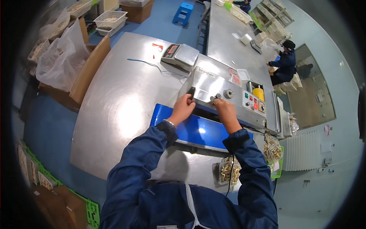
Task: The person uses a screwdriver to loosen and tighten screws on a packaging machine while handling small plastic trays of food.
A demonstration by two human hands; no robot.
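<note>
A metal band sealer (207, 82) with a blue conveyor belt (202, 129) stands on the steel table in front of me. At the left end of its housing my left hand (183, 108) is closed on a black handle-like part (191, 92). My right hand (226, 112) pinches at a small dark knob (218, 96) on the front of the housing; my fingertips partly hide it. A round metal dial (228, 94) sits just right of that knob. Farther right is a panel with coloured buttons (253, 102). The belt carries nothing that I can see.
A digital scale (187, 56) stands behind the sealer on the steel table (110, 103). Tubs of pale, mushroom-like pieces (228, 171) sit near right. A carton with plastic bags (89, 65) is at left, a blue stool (183, 14) beyond. A co-worker (285, 63) stands far right.
</note>
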